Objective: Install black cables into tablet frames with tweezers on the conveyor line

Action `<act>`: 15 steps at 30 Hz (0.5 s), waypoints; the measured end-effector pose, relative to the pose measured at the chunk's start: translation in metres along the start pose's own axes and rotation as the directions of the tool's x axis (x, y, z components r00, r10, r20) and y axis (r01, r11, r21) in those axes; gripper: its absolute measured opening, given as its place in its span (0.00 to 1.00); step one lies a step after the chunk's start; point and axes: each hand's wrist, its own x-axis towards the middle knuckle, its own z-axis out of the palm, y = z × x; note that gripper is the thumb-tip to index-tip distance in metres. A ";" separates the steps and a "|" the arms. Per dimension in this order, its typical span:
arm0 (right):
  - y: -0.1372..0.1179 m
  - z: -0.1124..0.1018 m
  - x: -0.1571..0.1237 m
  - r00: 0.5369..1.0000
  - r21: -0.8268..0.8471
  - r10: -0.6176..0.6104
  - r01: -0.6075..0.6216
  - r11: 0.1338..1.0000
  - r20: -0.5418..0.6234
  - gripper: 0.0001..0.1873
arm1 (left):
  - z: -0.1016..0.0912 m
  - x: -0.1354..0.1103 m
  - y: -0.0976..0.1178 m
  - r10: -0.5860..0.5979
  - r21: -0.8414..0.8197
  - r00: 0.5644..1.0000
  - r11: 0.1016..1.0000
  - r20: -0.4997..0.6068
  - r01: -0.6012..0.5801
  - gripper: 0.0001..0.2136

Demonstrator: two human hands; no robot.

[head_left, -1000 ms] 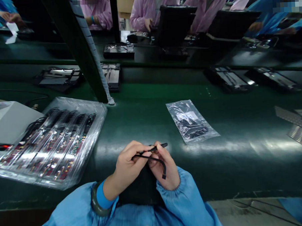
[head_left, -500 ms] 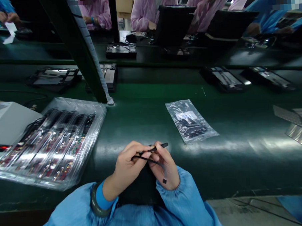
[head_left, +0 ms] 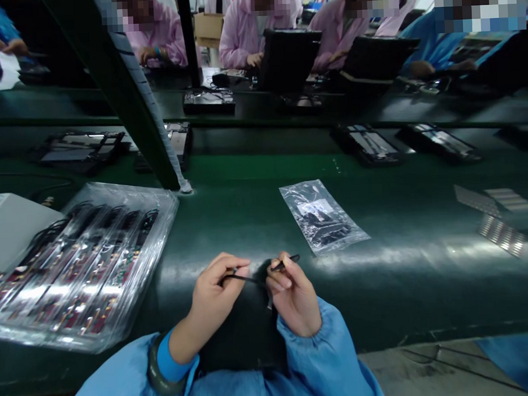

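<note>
Low in the middle of the view, my left hand [head_left: 216, 292] pinches a thin black cable [head_left: 249, 278] between thumb and fingers. The cable's loose end hangs toward my other palm, its tip blurred. My right hand [head_left: 295, 299] is closed on a slim black stick-shaped piece [head_left: 290, 261], which points up and to the right. A small gap separates the two hands. Beyond them on the green table lies a clear plastic bag [head_left: 321, 216] with dark parts and a white label inside.
At left, a clear plastic tray [head_left: 161, 249] holds several circuit boards with black wires, beside a white box [head_left: 18, 229]. A slanted dark post [head_left: 133, 122] rises behind it. Black device housings [head_left: 369, 145] stand further back. Metallic sheets [head_left: 502, 234] lie right. Several co-workers sit opposite.
My hands have moved apart: the left went a little left with the cable, the right a little right with the black stick-shaped piece. The camera view has shifted slightly.
</note>
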 end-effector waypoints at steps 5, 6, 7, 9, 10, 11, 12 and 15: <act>-0.041 -0.018 0.006 0.985 -0.024 -0.159 0.158 0.987 -0.061 0.18 | 0.000 0.004 -0.001 -0.247 -0.133 0.969 0.959 0.029 0.249 0.09; -0.054 -0.024 0.008 0.972 -0.029 -0.212 0.210 0.977 -0.098 0.19 | 0.000 0.005 -0.001 -0.304 -0.157 0.952 0.939 0.035 0.306 0.12; -0.069 -0.031 0.010 0.953 -0.038 -0.271 0.269 0.962 -0.135 0.19 | 0.001 0.006 -0.001 -0.358 -0.181 0.933 0.916 0.039 0.359 0.14; -0.100 -0.047 0.013 0.903 -0.064 -0.386 0.381 0.922 -0.187 0.19 | 0.001 0.008 -0.001 -0.442 -0.229 0.896 0.869 0.044 0.439 0.18; -0.116 -0.056 0.015 0.876 -0.081 -0.437 0.430 0.899 -0.204 0.18 | 0.002 0.009 0.000 -0.471 -0.256 0.881 0.846 0.050 0.467 0.20; -0.131 -0.065 0.017 0.852 -0.090 -0.473 0.465 0.881 -0.223 0.18 | 0.003 0.010 0.000 -0.495 -0.296 0.867 0.821 0.059 0.488 0.20; -0.145 -0.073 0.019 0.832 -0.098 -0.496 0.488 0.867 -0.246 0.16 | 0.004 0.011 0.000 -0.522 -0.355 0.849 0.781 0.080 0.513 0.20; -0.178 -0.093 0.027 0.784 -0.108 -0.530 0.526 0.843 -0.322 0.12 | 0.007 0.014 -0.001 -0.627 -0.572 0.745 0.534 0.227 0.623 0.17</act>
